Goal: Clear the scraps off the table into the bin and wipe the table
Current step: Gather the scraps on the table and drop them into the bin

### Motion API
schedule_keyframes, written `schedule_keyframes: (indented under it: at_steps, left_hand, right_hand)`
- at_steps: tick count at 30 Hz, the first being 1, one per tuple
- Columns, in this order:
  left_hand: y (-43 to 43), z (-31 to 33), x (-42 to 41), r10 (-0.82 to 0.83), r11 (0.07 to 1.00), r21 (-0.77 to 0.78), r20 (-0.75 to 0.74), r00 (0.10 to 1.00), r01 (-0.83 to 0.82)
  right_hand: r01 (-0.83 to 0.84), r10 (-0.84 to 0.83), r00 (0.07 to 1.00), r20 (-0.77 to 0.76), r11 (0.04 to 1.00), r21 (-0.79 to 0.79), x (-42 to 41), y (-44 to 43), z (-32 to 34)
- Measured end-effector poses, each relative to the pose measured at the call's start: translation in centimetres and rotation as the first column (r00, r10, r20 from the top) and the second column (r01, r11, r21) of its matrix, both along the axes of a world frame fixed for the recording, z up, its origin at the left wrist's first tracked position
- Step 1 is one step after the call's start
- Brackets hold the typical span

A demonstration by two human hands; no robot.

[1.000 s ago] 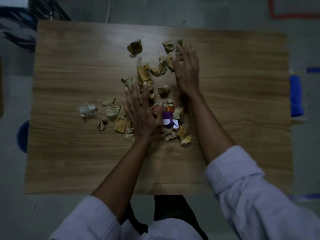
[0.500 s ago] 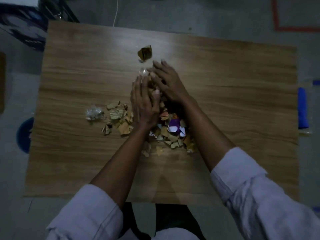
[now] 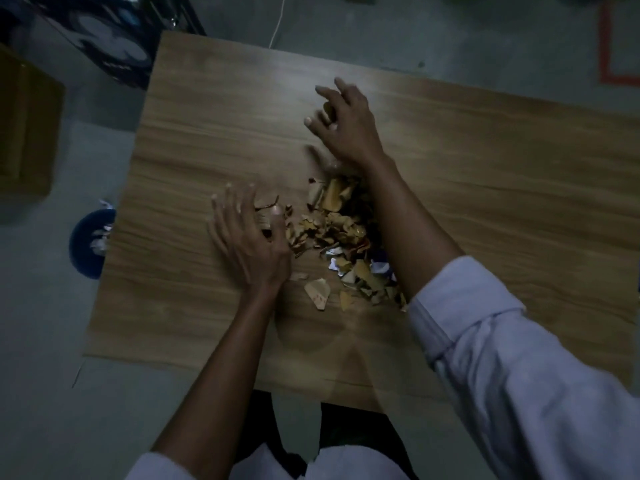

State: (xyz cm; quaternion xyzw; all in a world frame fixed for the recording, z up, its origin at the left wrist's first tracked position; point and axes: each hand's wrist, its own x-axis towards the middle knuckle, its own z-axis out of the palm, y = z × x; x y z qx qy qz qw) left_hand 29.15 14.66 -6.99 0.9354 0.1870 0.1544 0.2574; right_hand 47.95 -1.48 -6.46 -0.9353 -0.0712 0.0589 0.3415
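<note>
My right hand [image 3: 346,133] cups bent fingers over a lone scrap [image 3: 327,108], far of the scraps [image 3: 343,230]; whether it grips, I cannot tell. My left hand [image 3: 247,237] lies spread on their left edge, nearer the bin [image 3: 86,251] off the table's [image 3: 519,202] left side.

Room was dim; pale sheen lay on the table [image 3: 225,109] at its far end, soft shadows nr the front edge; the right hand [image 3: 346,129] was blurred, corners went v. dark.
</note>
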Motion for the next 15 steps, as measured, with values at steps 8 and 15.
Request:
schedule_keyframes:
  at_steps: [8, 15]
  left_hand:
    - [2.6, -0.1, -0.5, -0.233, 0.950, -0.214, -0.003, 0.973, 0.226]
    - [2.5, 1.2, -1.0, -0.277, 0.853, -0.450, 0.044, 0.960, 0.266]
  right_hand:
    - [-0.131, 0.134, 0.990, 0.031, 0.988, -0.084, -8.6, 0.6, 0.5]
    - [0.290, -0.305, 0.950, 0.064, 0.940, 0.179, -16.6, -2.1, 3.5]
